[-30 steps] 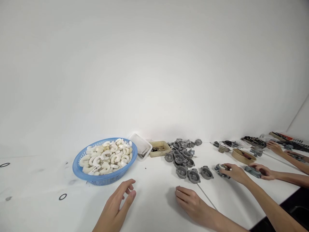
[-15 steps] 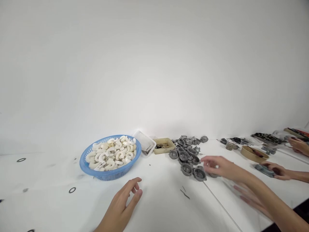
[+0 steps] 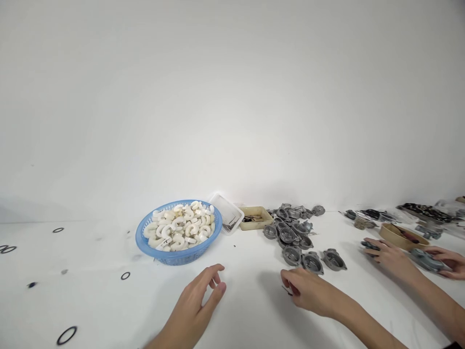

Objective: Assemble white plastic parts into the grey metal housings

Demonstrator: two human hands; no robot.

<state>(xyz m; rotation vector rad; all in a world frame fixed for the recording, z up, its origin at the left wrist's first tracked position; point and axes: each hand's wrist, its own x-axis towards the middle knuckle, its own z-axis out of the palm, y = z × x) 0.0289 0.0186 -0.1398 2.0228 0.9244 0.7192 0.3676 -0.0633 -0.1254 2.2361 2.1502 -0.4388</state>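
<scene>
My left hand [image 3: 199,300] hovers over the white table, fingers apart and slightly curled, holding nothing. Below the grey castings, my right hand [image 3: 308,291] is low over the table with its fingers pinched. A thin dark metal pin [image 3: 286,290] shows at those fingertips; whether it is lifted off the table I cannot tell. Round grey metal housings [image 3: 312,262] lie in a heap beyond my right hand, and one housing [image 3: 334,260] sits apart at its right. A blue basket [image 3: 174,258] full of white C-shaped plastic parts [image 3: 181,225] stands beyond my left hand.
A white tray [image 3: 227,213] and a beige tray [image 3: 256,212] of small metal pieces stand by the wall. At right, a co-worker's hands [image 3: 394,261] are near grey parts and a tan container [image 3: 395,237]. Black rings [image 3: 67,335] lie at left.
My right hand has moved down and left from beside the housings to the thin metal pins. My left hand keeps its pose. A co-worker's hand has reached forward at right. The view has shifted slightly.
</scene>
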